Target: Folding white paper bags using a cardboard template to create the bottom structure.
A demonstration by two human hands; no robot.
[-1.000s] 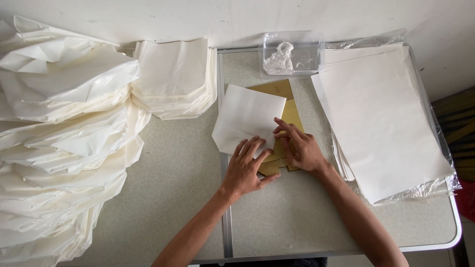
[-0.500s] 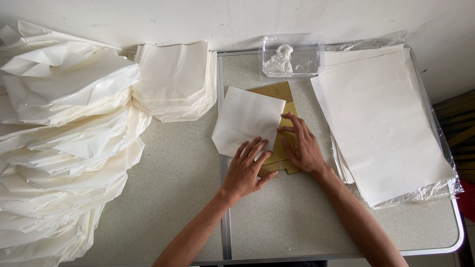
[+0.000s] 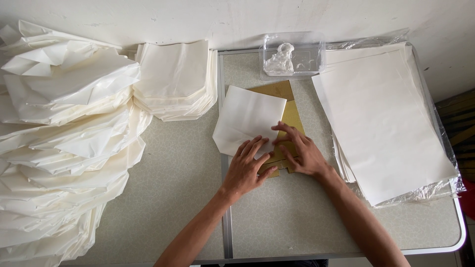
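Note:
A white sheet of paper lies folded over a brown cardboard template in the middle of the table. My left hand presses flat on the paper's lower edge, fingers spread. Just to its right, my right hand rests on the template and touches the paper's right edge with its fingertips. Neither hand lifts anything; both press down.
A stack of flat white sheets on plastic wrap lies at the right. A pile of folded white bags sits at the back, and a large heap of them fills the left. A clear plastic tray stands by the wall.
Both hands slid slightly along the paper's lower edge, and the paper now covers more of the cardboard template.

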